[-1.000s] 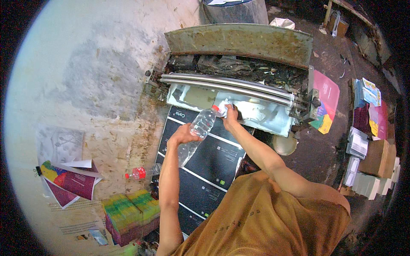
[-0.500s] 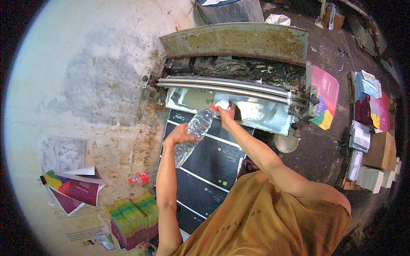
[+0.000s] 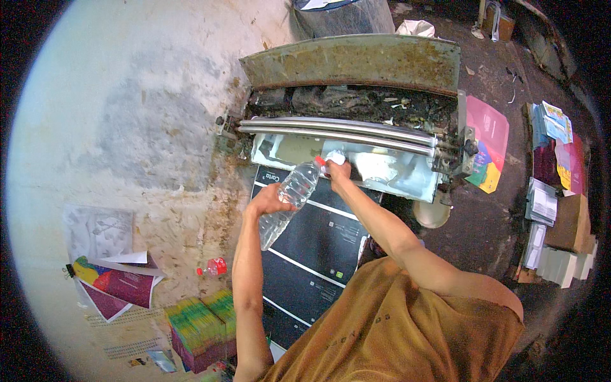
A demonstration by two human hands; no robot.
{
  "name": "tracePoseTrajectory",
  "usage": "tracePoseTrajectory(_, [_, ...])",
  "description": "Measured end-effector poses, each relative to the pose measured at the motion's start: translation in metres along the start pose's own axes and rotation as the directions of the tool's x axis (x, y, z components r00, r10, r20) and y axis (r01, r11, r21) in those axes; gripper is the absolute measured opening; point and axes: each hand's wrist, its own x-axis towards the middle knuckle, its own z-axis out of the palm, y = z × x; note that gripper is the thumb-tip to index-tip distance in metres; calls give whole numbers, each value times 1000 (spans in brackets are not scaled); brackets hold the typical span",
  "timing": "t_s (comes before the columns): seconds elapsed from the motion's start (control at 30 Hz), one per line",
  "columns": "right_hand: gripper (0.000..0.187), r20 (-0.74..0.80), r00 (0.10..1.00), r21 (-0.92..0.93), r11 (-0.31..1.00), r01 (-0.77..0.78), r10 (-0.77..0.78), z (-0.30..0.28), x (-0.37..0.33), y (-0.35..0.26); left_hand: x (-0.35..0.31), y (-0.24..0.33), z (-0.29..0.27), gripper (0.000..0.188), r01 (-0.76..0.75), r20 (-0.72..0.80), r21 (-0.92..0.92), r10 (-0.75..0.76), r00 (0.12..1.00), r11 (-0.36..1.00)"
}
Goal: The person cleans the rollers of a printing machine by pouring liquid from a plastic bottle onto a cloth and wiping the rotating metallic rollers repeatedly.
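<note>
A large clear plastic bottle (image 3: 300,183) lies slanted across my front, its red cap (image 3: 320,160) pointing up and to the right. My left hand (image 3: 270,200) is closed around the bottle's middle. At the cap end, my right hand (image 3: 339,172) is closed, thumb and fingers against the cap. A crumpled white wad (image 3: 335,156), like cloth or tissue, sits in the right hand's fingers. Both hands are just in front of a wet, shiny metal tray (image 3: 407,172) under two metal rollers (image 3: 344,132).
Dark printed boxes (image 3: 305,254) lie below the bottle. To the left are a small red-labelled bottle (image 3: 212,267), a stack of printed sheets (image 3: 202,328) and loose prints (image 3: 121,283). A rusty curved metal guard (image 3: 350,60) rises behind the rollers. Paper stacks (image 3: 555,216) stand far right.
The view has shifted slightly, so the surroundings sit a little farther right. Both hands keep their holds on the bottle and at its cap, with hardly any movement.
</note>
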Motion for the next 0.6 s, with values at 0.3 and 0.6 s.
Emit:
tracePoseTrajectory(0.3, [40,0,998,21,998,-58,58,1,-2,5,-12,0,-3,67,34,2,0,-34,999,999])
tracePoseTrajectory(0.6, [37,2,982,110,976,-187,188,0,-16,-9,-14,6,-3,66,49,-14,16,-49,999,999])
